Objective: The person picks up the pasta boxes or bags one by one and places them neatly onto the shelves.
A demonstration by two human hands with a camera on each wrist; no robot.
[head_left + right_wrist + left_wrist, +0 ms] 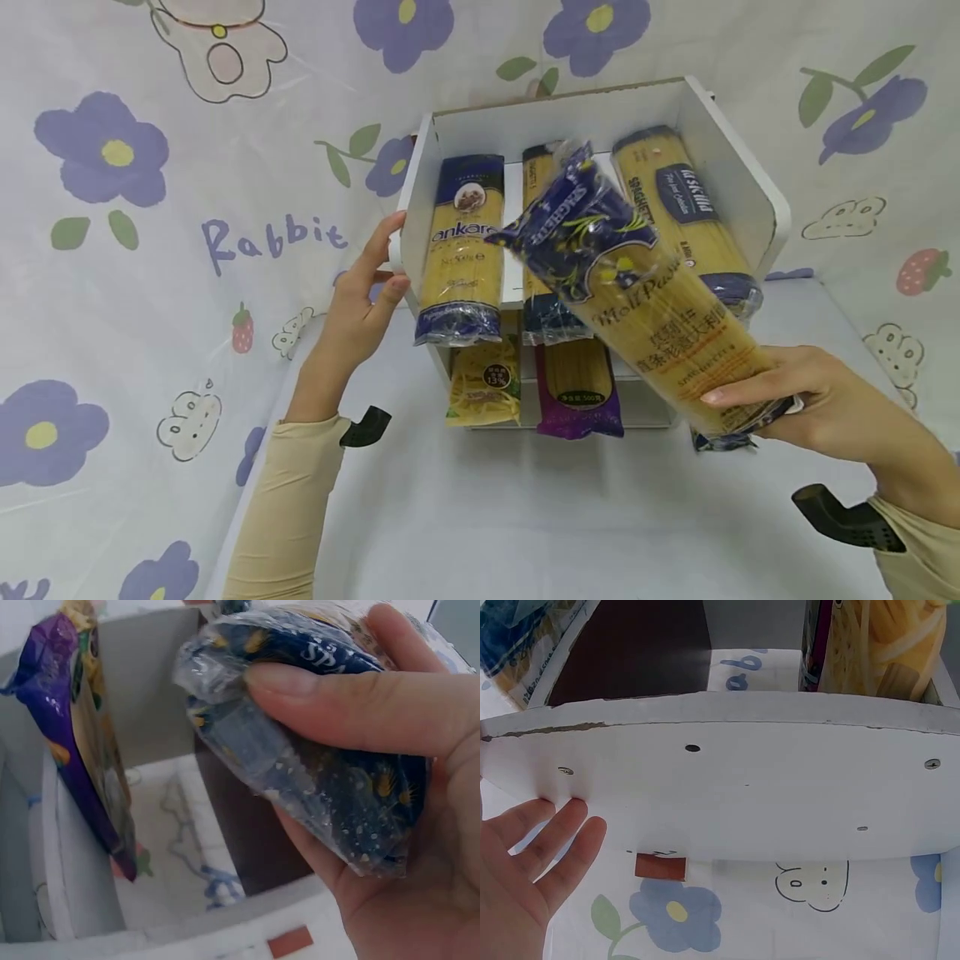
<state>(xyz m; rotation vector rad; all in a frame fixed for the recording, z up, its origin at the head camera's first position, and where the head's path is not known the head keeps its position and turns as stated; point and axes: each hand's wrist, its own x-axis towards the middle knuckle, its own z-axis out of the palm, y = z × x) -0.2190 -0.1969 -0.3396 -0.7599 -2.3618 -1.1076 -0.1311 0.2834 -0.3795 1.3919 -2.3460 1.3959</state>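
My right hand grips the lower end of a Moli Pasta spaghetti pack, which slants up to the left in front of a white shelf unit. In the right wrist view the thumb presses on the blue, crinkled end of the pack. My left hand is at the unit's left side; in the left wrist view its straight fingers touch the white side panel. On the upper shelf lie an Ankara pasta pack, a partly covered spaghetti pack and another spaghetti pack at the right.
The lower level holds a yellow pasta bag and a purple-ended pasta pack, both jutting out at the front. A white surface spreads before the unit. Flower-printed cloth hangs behind.
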